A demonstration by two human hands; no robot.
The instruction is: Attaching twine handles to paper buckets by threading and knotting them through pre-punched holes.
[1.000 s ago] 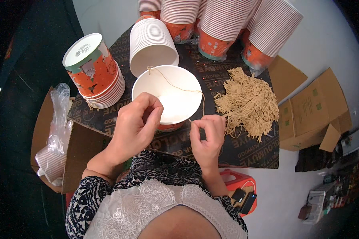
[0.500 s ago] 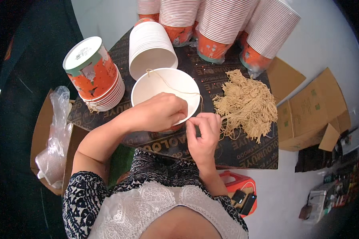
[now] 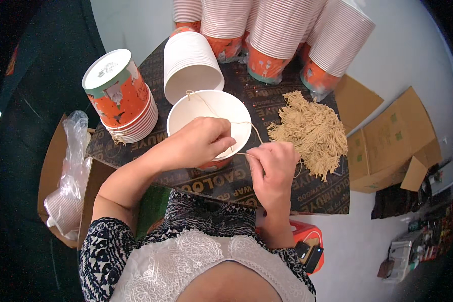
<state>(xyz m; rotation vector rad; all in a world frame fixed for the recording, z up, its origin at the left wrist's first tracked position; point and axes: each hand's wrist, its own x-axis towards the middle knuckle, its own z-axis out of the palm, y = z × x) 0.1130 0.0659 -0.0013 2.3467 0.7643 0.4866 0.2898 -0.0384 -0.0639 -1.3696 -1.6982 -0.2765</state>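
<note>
Head view, single frame. White paper bowl [image 3: 209, 113] stands upright near the centre of the dark printed tabletop [image 3: 287, 194], mouth up, orange outer wall just visible under its near rim. Left hand [image 3: 199, 143] lies over the bowl's rim at about 6 o'clock, fingers curled together and reaching inside; whether they pinch anything cannot be told, since the fingertips are turned away from the camera. A thin tan string [image 3: 246, 126] is knotted at the bowl's far rim at about 11 o'clock, crosses the bowl's mouth and runs off toward 4 o'clock to the right hand [image 3: 272, 173]. Right hand sits just beside the bowl at its 4 o'clock, thumb and forefinger pressed together on the string's end, other fingers folded loosely. At 3 o'clock from the bowl, touching the right hand's knuckles, lies a loose heap of cut tan strings [image 3: 312, 133]. At 12 o'clock from the bowl a stack of white bowls [image 3: 191, 65] lies tipped on its side, open end toward the bowl. At 9 o'clock stands an inverted stack of orange printed bowls [image 3: 121, 98], base up. Along the far edge of the tabletop, 12 to 2 o'clock, several tall bowl stacks [image 3: 277, 35] lean together. Flattened cardboard boxes [image 3: 392, 138] lie on the floor at 3 o'clock, a clear plastic bag [image 3: 68, 171] at 8 o'clock.
</note>
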